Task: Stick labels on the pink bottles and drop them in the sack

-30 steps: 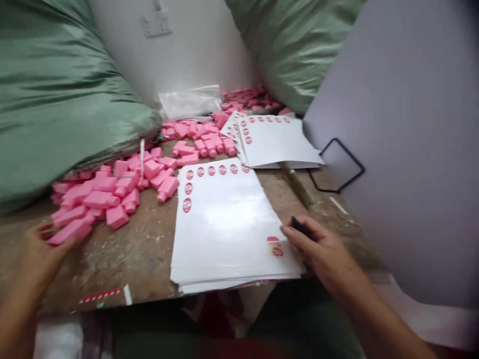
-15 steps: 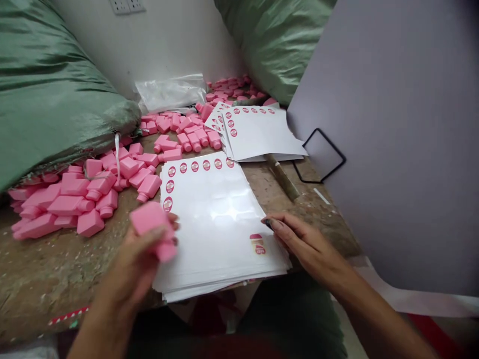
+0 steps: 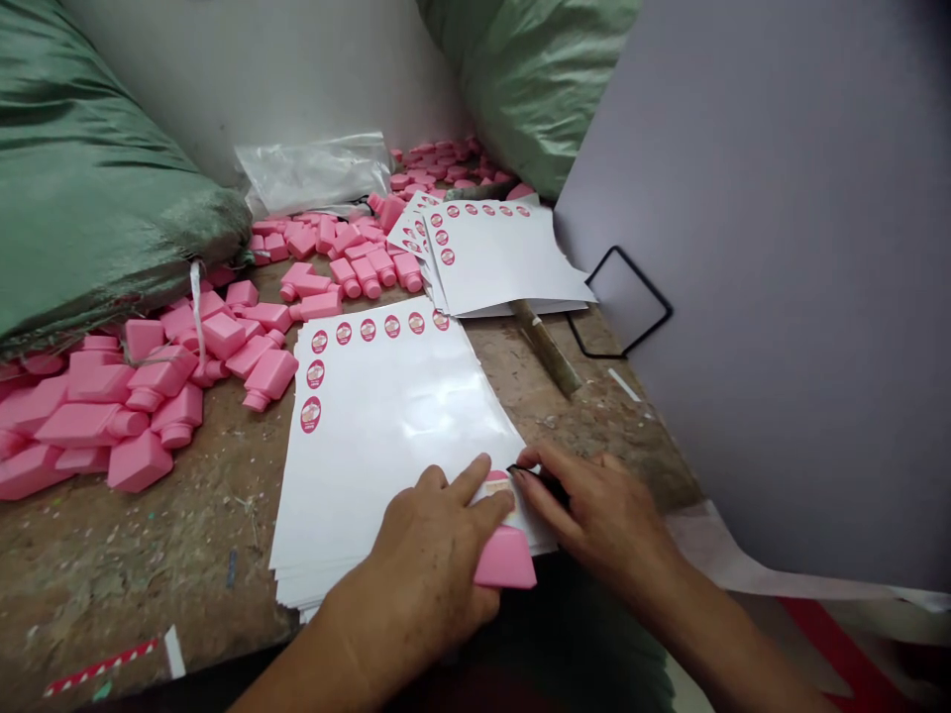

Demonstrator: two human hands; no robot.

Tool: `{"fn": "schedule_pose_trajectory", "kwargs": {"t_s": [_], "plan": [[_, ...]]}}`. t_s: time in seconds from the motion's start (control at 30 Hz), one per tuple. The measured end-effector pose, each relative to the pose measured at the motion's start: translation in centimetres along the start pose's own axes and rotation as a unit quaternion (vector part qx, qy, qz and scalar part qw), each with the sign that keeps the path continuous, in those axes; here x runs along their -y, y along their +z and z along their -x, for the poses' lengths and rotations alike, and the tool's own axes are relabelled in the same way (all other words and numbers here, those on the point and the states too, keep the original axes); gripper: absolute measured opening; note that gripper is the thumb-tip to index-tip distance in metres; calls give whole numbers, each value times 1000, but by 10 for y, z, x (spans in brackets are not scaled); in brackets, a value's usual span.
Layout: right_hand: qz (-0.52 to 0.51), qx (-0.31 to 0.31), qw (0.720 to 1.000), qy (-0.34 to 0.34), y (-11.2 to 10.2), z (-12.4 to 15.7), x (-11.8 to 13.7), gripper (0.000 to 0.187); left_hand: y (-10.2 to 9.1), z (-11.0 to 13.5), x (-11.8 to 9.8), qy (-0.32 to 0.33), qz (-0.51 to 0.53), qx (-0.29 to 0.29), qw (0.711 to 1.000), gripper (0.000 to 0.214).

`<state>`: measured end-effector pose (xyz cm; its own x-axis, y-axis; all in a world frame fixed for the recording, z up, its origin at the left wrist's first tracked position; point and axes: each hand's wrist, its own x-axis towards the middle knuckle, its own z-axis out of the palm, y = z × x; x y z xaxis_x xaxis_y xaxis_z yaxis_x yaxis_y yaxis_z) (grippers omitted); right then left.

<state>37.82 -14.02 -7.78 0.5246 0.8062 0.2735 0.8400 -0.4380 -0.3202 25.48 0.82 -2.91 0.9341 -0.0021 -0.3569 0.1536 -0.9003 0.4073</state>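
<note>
A stack of white label sheets lies on the worn table, with pink oval labels along its top and left edges. My left hand is shut on a pink plastic bottle at the stack's lower right corner. Beside it, my right hand pinches a small black tool against a lifted label. Loose pink bottles lie heaped to the left of the stack. A second sheet stack lies farther back.
Green woven sacks bulge in at the left and back. A clear plastic bag lies behind the bottles. A wooden-handled tool and a black wire frame lie at the right, by a pale lilac board.
My left hand has carried the pink bottle rightward, from the stack's left side to its lower right corner, next to my right hand. The view has also tilted and shifted slightly.
</note>
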Motion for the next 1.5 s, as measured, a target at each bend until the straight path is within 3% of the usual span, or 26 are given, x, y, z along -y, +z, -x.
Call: {"fn": "schedule_pose_trajectory", "kwargs": {"t_s": [0.4,0.6,0.8,0.97,1.17,1.37,1.5], "plan": [[-17,30,998,44,-2,-4,2,17,-6,-4,-1,15,-9,24,1000,74],[-180,110,966,148,-3,-6,-9,22,-8,-3,-1,13,-13,29,999,71],[-78,69,992,64,-8,-7,-7,18,-3,-2,1,24,-8,1,1000,70],[-31,62,998,7,-9,-12,-9,18,-3,-2,0,24,-5,-6,1000,70],[-76,117,990,-3,-9,-16,-15,17,-4,-1,-1,22,-3,0,1000,69],[-51,43,998,-5,-8,-11,-15,18,-6,-2,-2,19,1,10,1000,70],[-50,63,997,19,-13,-10,-9,17,-4,0,-1,22,0,0,1000,70]]}}
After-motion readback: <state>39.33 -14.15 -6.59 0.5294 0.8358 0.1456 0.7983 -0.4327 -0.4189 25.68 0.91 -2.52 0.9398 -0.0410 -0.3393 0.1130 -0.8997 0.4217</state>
